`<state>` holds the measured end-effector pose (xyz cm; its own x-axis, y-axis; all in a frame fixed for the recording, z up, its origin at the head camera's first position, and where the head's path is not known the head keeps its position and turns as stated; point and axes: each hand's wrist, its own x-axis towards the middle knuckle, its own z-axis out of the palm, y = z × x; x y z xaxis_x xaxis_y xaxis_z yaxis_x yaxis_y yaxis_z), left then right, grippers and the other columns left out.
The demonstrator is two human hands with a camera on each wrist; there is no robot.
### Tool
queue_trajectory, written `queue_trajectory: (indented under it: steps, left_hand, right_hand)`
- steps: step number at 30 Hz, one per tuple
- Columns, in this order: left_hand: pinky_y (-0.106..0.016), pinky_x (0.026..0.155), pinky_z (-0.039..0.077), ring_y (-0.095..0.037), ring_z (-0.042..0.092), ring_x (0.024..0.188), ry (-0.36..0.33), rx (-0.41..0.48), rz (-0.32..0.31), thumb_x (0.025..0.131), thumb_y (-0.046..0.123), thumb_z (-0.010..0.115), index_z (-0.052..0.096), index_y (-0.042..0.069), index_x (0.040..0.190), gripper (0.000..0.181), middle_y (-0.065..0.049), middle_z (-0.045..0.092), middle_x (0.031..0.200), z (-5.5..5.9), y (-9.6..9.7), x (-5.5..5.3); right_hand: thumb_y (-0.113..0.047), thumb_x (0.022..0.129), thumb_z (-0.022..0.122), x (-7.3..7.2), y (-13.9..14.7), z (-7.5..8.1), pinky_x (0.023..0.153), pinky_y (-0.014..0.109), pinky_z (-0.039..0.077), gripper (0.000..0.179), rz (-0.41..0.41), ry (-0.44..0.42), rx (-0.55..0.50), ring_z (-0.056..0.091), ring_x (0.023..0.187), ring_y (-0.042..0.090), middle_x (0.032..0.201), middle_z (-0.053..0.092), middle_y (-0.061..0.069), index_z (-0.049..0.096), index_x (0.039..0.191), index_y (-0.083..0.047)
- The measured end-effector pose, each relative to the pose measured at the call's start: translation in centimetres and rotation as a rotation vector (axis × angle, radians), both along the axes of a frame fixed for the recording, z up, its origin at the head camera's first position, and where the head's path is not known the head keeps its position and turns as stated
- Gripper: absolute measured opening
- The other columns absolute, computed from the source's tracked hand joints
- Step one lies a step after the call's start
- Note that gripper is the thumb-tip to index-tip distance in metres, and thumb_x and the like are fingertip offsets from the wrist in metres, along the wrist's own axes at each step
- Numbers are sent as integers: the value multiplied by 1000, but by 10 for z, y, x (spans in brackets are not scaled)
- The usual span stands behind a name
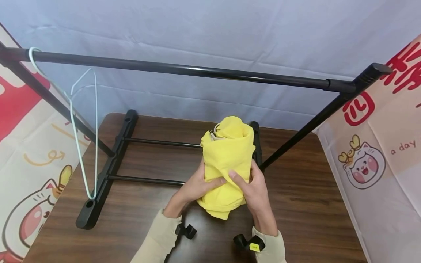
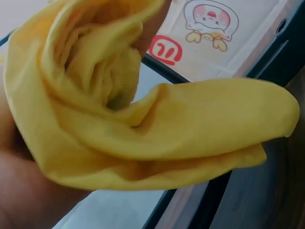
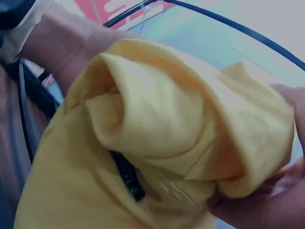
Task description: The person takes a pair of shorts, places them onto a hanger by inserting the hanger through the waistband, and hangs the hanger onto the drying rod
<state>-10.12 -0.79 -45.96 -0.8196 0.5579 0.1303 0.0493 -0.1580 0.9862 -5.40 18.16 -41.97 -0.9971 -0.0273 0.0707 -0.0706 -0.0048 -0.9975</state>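
Cloth bundle, yellow, rolled; left hand and right hand grip its sides

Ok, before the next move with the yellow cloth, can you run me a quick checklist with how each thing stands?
1. Left hand holding the cloth: ok, thumb across its front.
2. Right hand holding it too: ok, on the opposite side.
3. Cloth spread out, if that's next: not ok, it's bunched and rolled.
4. Hanger hooked on the rail: ok, near the rail's left end.
5. Cloth lifted fully off the table: cannot tell.
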Motion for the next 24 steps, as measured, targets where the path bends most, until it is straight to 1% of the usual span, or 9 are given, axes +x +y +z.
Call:
queue_trajectory:
  steps: [4, 7, 9, 12, 14, 17, 20, 22, 24]
  left_hand:
    - [-29, 100, 54, -14, 63, 117, 0, -21, -26, 98, 19, 74, 23, 27, 155, 77, -10, 56, 135, -2, -3, 4]
    - [-30, 101, 55, -17, 63, 118, 0, -3, -35, 99, 22, 73, 28, 21, 154, 72, -13, 57, 135, -4, -3, 6]
    - [-32, 104, 53, -18, 61, 122, -11, -28, -22, 99, 28, 74, 24, 24, 158, 77, -11, 54, 141, -6, -4, 6]
    - [-37, 116, 45, -18, 52, 138, -41, -122, 35, 96, 39, 77, 12, 33, 164, 95, -5, 43, 158, -5, -10, 5]
    - [-43, 122, 40, -21, 45, 148, -58, -190, 82, 93, 42, 79, 5, 33, 166, 105, -3, 32, 167, -3, -19, 4]
    - [-54, 124, 38, -31, 40, 154, -73, -262, 148, 93, 40, 80, 5, 31, 167, 106, -8, 26, 173, 3, -37, -1]
    - [-61, 122, 38, -35, 34, 157, -34, -318, 224, 95, 38, 78, 11, 30, 167, 99, -12, 25, 173, 15, -57, -8]
    - [-61, 125, 34, -31, 25, 162, 32, -361, 271, 97, 38, 77, 16, 30, 167, 93, -10, 25, 173, 24, -68, -12]
    - [-58, 126, 33, -27, 25, 162, 105, -383, 301, 97, 38, 77, 21, 30, 166, 90, -6, 27, 173, 34, -75, -15]
  right_hand:
    - [-1, 96, 69, -1, -3, -2, 85, 30, 61, 54, 62, 19, -16, 70, 102, 16, 117, 64, 3, 49, 145, -8]
    - [-5, 96, 72, -2, -5, -1, 81, 32, 63, 41, 35, 18, 7, 73, 96, 17, 110, 68, 3, 57, 134, -6]
    - [-6, 97, 73, -3, -5, 0, 75, 34, 64, 32, -11, 17, 6, 75, 88, 19, 104, 70, 4, 62, 127, -4]
    - [-5, 97, 73, -3, -1, 5, 69, 36, 64, 26, -67, 32, 21, 76, 79, 20, 96, 72, 5, 65, 121, -2]
    - [-4, 96, 74, -3, 4, 9, 66, 35, 64, 24, -100, 43, 43, 75, 74, 19, 92, 73, 5, 67, 119, -1]
    - [-3, 95, 75, -1, 13, 18, 63, 34, 63, 23, -143, 56, 89, 75, 70, 18, 89, 74, 2, 69, 116, -3]
    - [-1, 93, 75, 2, 24, 28, 63, 34, 63, 25, -153, 70, 111, 76, 70, 20, 89, 76, 3, 70, 117, -3]
    - [-1, 92, 76, 4, 31, 35, 64, 35, 64, 27, -141, 73, 132, 77, 72, 20, 91, 77, 3, 69, 119, -3]
    - [-1, 91, 78, 6, 35, 41, 65, 35, 64, 30, -117, 90, 170, 78, 74, 20, 93, 78, 2, 69, 119, -3]
